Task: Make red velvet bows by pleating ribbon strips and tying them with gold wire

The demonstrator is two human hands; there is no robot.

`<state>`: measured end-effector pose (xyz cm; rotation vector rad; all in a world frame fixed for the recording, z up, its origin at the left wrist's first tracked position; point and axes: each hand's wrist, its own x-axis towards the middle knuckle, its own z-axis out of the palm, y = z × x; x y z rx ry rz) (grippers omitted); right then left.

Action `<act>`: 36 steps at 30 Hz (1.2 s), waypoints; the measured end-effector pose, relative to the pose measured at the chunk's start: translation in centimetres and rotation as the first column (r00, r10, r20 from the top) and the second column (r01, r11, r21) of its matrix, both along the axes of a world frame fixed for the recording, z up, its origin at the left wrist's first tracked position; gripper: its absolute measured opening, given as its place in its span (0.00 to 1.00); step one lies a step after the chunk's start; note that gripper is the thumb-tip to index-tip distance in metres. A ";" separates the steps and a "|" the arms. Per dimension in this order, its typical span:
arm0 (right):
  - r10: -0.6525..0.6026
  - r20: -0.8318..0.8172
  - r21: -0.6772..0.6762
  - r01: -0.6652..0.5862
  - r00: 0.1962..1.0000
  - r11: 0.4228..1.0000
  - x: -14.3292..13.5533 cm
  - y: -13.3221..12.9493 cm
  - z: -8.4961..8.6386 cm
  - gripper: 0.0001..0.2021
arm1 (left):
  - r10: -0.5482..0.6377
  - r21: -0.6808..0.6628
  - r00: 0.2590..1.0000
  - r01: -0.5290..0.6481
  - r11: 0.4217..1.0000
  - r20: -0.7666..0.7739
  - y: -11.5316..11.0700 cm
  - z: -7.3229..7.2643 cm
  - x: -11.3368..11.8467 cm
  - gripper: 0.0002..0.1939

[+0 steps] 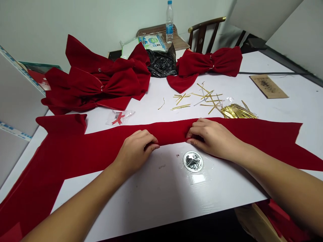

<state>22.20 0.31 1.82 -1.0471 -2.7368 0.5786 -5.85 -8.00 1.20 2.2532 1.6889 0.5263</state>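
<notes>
A long red ribbon (171,131) lies across the white table in front of me. Its left part bends toward the table's near left side, and its right end has a notched cut. My left hand (138,148) pinches the ribbon's near edge left of the middle, thumb against curled fingers. On the same edge further right, my right hand (205,136) pinches the cloth the same way. Between the hands the strip looks narrower than at its sides. Just below my right hand, a round metal-rimmed disc (193,161) is set on the table.
Finished red bows (101,84) are piled at the back left; another bow (210,64) sits at the back right. Gold twist ties (237,111) lie beyond the ribbon, near a small plastic packet (119,117). Behind are a black plastic bag (161,63), a water bottle (169,23) and cardboard (268,86).
</notes>
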 end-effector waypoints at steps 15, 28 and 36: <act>0.191 -0.018 0.092 -0.188 0.981 0.978 0.8 0.0 0.4 0.06 | -0.119 0.236 0.963 0.177 0.956 -0.240 -0.2 -0.4 0.1 0.06; 0.213 -0.082 0.059 -0.209 0.973 0.976 0.6 0.1 0.3 0.09 | -0.146 0.165 0.987 0.155 0.974 -0.070 0.0 -0.4 -0.2 0.09; 0.083 -0.186 -0.031 -0.090 0.979 0.995 0.2 0.1 0.0 0.09 | -0.027 0.107 0.995 0.016 0.994 0.101 0.0 -0.3 0.0 0.07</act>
